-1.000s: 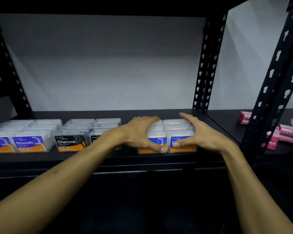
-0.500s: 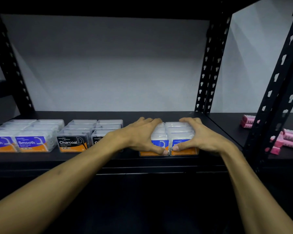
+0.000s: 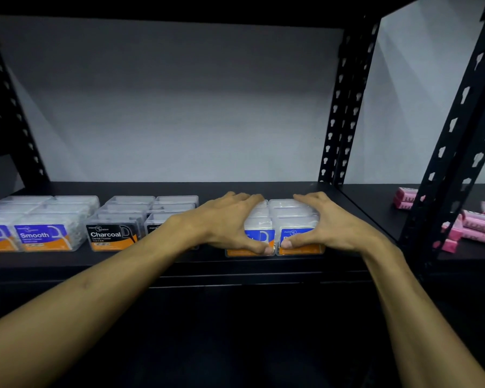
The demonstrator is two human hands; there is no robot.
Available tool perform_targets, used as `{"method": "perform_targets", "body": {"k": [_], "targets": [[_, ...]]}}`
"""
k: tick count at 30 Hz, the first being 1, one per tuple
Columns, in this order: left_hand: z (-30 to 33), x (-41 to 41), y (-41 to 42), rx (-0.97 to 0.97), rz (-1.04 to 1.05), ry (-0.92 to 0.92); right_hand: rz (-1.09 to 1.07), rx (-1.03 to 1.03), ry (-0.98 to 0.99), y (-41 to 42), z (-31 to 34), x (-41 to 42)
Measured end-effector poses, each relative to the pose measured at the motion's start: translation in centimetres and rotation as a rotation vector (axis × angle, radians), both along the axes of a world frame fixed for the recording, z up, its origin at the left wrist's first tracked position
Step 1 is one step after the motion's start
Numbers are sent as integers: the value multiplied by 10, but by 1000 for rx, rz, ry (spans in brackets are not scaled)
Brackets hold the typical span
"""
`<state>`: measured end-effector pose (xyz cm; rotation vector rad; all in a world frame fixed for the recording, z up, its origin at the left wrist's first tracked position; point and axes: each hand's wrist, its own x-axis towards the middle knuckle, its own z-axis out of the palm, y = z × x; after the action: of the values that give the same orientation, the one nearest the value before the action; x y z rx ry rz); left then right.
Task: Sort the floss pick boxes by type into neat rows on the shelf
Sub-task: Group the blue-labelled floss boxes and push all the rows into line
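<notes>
Floss pick boxes half hidden, both hands' fingers curled round them, labels obscured.

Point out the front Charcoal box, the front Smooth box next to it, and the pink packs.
Charcoal box [image 3: 111, 238]: head view, on its black front label.
Smooth box [image 3: 41, 236]: head view, on its blue front label.
Pink packs [image 3: 479, 226]: head view, on one pack's top face.
</notes>
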<state>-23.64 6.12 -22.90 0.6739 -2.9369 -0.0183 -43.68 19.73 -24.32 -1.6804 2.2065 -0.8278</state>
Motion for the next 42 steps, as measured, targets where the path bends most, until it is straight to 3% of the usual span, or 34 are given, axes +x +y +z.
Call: {"method": "perform_targets", "body": {"k": [4,13,21,26,33,38,42], "targets": [[3,3,3,-7,-13,69,18,-22,-18,6,4,4],[35,66,-8,113,118,405,-118,-418,16,5,22,63],[27,170,-53,142,395,603,16,-412,-7,-46,26,181],[10,187,-62,183,536,680,-114,-344,-192,-90,25,230],[-6,186,-63,193,586,757,-301,-289,-362,-115,9,232],[-9,182,-69,201,549,715,-327,-309,-470,-123,0,229],[-13,181,-71,304,562,634,-347,-336,-692,-121,-15,223]]}}
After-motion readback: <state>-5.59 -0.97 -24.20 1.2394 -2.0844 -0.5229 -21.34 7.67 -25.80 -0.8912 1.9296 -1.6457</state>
